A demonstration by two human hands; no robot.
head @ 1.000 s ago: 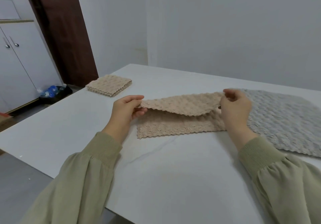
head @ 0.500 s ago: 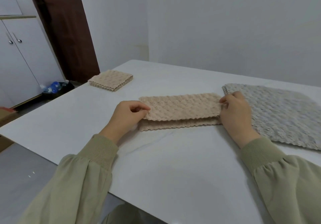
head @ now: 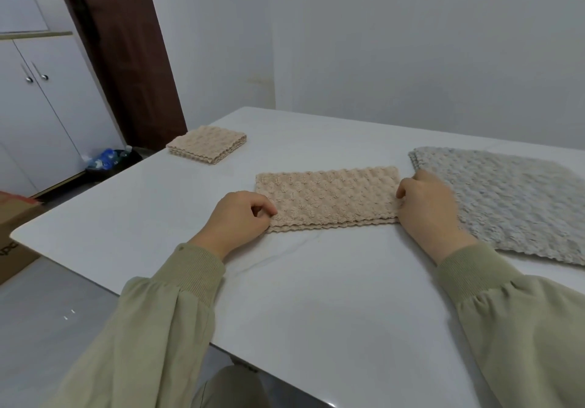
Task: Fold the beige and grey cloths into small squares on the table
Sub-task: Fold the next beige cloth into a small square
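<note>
Now the beige cloth [head: 327,197] lies flat mid-table [head: 316,297] as a strip folded in 2, top layer down and near edges lined up; 1 s ago that layer was still lifted. Left hand [head: 235,219] pinches its left end, and right hand [head: 425,208] has its fingers curled on the right end, beside the spread grey cloth [head: 506,198].
</note>
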